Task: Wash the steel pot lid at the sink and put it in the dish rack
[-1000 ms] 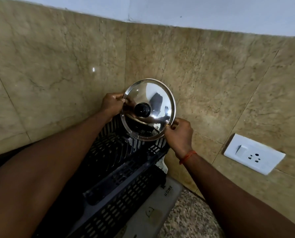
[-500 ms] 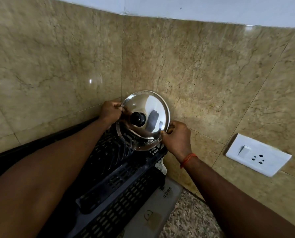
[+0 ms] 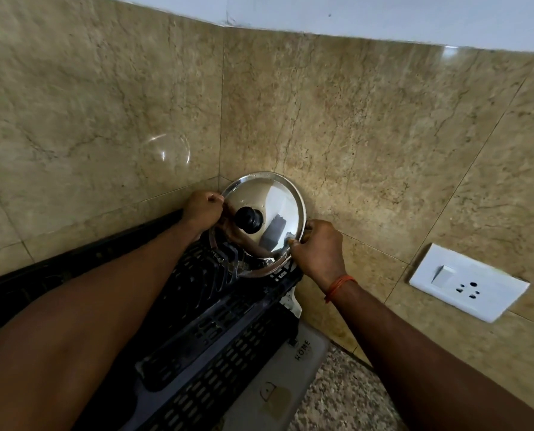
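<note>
The left hand (image 3: 202, 208) pinches the steel pot lid (image 3: 272, 200) at its ten o'clock and the right hand (image 3: 320, 250) at four. The lid sits lower than a second ago, with its bottom rim now among the prongs at the far end of the dish rack (image 3: 216, 331), so placing looks nearly done (only letting go remains). The steel is domed and mirror-bright, the knob (image 3: 248, 219) round and black, the rack slotted black plastic.

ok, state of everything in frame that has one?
steel pot lid: on edge, knob toward camera, lower rim among rack prongs
left hand: grips lid's left rim
right hand: pinches lid's right rim
dish rack: lid's rim at its far end
wall socket: nothing plugged in
switch: position unclear
</note>
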